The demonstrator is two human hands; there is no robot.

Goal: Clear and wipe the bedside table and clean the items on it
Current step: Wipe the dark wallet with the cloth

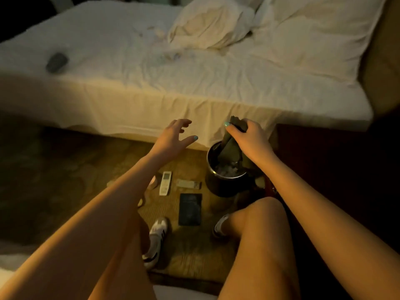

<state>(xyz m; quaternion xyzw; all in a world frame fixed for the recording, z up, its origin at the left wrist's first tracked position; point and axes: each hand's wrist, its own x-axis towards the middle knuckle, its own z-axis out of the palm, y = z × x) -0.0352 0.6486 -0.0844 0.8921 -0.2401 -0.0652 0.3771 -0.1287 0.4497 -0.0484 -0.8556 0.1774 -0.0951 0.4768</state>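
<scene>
While the right hand is gripping one dark cloth with its lower end dangling into the one round dark bin, the left hand is hovering just left of the bin, fingers spread, holding nothing. Two remotes are lying on the carpet left of the bin: a white remote and a second remote. One dark flat folder is lying nearer me. Beyond the bin, the bed is carrying two pillows and one small dark object.
</scene>
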